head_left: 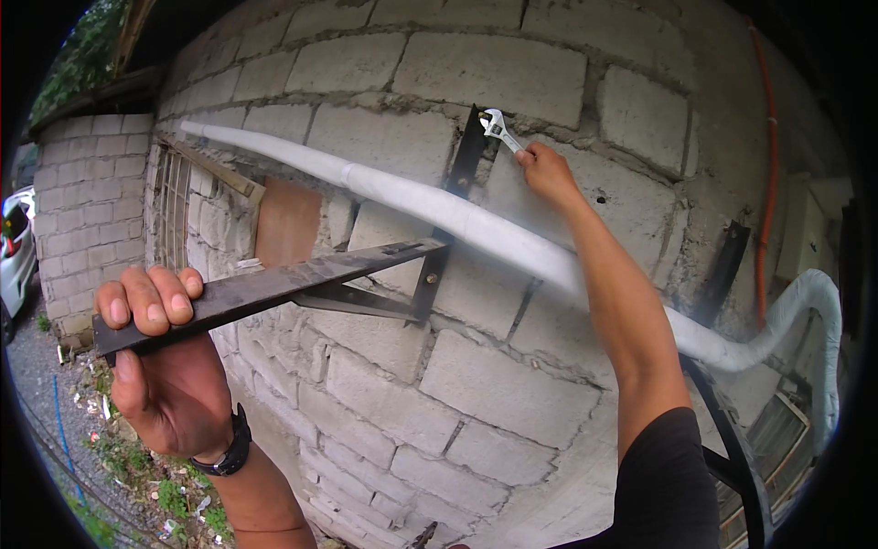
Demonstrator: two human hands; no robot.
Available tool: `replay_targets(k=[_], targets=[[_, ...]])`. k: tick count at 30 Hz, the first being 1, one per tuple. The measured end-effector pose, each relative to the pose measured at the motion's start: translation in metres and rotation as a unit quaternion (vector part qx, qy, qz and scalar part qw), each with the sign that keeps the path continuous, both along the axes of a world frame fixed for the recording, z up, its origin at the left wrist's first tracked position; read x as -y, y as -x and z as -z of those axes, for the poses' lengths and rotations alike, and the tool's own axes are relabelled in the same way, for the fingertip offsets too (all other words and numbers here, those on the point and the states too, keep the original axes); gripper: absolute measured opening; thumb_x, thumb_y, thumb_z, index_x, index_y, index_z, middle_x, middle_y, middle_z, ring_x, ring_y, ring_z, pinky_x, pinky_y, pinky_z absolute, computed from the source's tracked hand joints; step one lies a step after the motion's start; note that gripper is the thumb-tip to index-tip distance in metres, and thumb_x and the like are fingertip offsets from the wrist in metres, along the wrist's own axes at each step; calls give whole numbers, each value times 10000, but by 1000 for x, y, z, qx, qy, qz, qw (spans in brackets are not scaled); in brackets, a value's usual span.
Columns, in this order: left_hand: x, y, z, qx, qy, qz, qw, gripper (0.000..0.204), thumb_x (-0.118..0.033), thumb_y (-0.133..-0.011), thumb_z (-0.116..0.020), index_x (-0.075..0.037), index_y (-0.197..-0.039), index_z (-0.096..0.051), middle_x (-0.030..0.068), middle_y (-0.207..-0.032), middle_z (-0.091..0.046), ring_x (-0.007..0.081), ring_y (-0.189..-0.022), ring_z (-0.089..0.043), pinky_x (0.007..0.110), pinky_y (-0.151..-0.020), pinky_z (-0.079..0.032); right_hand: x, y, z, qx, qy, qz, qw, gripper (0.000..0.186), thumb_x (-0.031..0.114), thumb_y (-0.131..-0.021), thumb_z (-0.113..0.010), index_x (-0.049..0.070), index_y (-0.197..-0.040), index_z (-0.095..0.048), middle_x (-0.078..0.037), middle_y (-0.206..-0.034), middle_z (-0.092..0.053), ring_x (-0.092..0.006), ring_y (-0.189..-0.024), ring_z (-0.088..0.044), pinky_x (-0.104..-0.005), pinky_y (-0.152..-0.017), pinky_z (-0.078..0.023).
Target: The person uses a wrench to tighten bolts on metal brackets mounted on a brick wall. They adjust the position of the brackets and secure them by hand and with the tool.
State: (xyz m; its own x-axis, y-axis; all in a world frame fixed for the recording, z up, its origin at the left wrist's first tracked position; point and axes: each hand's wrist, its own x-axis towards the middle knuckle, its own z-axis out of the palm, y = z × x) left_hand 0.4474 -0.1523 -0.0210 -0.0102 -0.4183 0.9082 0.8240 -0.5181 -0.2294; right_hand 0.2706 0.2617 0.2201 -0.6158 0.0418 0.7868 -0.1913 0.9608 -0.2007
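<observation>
My left hand [160,375] grips the outer end of a black metal bracket arm [256,297], fingers curled over its top and thumb underneath. The bracket's upright [428,284] is against the block wall, braced by a diagonal strut. My right hand [544,174] holds a silver adjustable wrench [503,133], its jaws at a small bolt [485,118] near the top of the upright. A long pipe in white wrapping [302,160] runs diagonally across the upright, passing behind my right forearm.
A second black bracket [727,467] is at right below the pipe's bend, near an orange conduit [768,137] and pale box [797,229]. At left are a barred window [167,197], a block wall [91,183], a white car [18,256] and gravel ground [50,357] with litter and plants.
</observation>
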Motion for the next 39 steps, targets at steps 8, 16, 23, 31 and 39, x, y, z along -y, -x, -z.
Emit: replay_targets(k=[8, 16, 23, 31, 39], targets=[[0, 1, 0, -1, 2, 2, 1000, 307, -270, -951, -582, -112, -1150, -409, 46, -1027, -461, 200, -998, -475, 427, -1033, -328, -2, 7, -3, 3, -12, -12, 1000, 311, 332, -1039, -584, 30, -1054, -655, -138, -907, -670, -286, -831, -628, -435, -753, -483], [3, 2, 2, 8, 5, -6, 1000, 305, -260, -949, -582, -113, -1155, -410, 47, -1033, -465, 203, -1008, -481, 428, -1040, -326, 14, 0, -24, 72, 11, -7, 997, 296, 325, -1042, -586, 43, -1023, -676, -92, -757, -632, -203, -653, -573, -408, -627, -464], [0, -2, 1, 1, 4, -3, 1000, 298, -254, -945, -583, -119, -1148, -413, 43, -1029, -470, 202, -1007, -480, 429, -1039, -327, 56, -42, -165, 135, -364, 193, 901, 330, 355, -1007, -631, 53, -933, -739, -73, -740, -676, -208, -723, -626, -406, -677, -488], [4, -3, -3, 4, 25, -8, 1000, 301, -263, -945, -589, -121, -1147, -416, 38, -1026, -471, 202, -1005, -476, 431, -1038, -327, -16, -24, -75, -21, -73, 19, 997, 317, 322, -1028, -604, 23, -1016, -707, -95, -821, -701, -236, -734, -644, -414, -704, -487], [-2, -3, 1, 1, 4, -5, 1000, 317, -266, -946, -588, -111, -1158, -411, 43, -1037, -470, 204, -1011, -475, 434, -1044, -325, -5, 2, -9, 1, -3, 32, 999, 341, 359, -1030, -581, 47, -1118, -687, -206, -1049, -729, -385, -1010, -689, -485, -866, -506]])
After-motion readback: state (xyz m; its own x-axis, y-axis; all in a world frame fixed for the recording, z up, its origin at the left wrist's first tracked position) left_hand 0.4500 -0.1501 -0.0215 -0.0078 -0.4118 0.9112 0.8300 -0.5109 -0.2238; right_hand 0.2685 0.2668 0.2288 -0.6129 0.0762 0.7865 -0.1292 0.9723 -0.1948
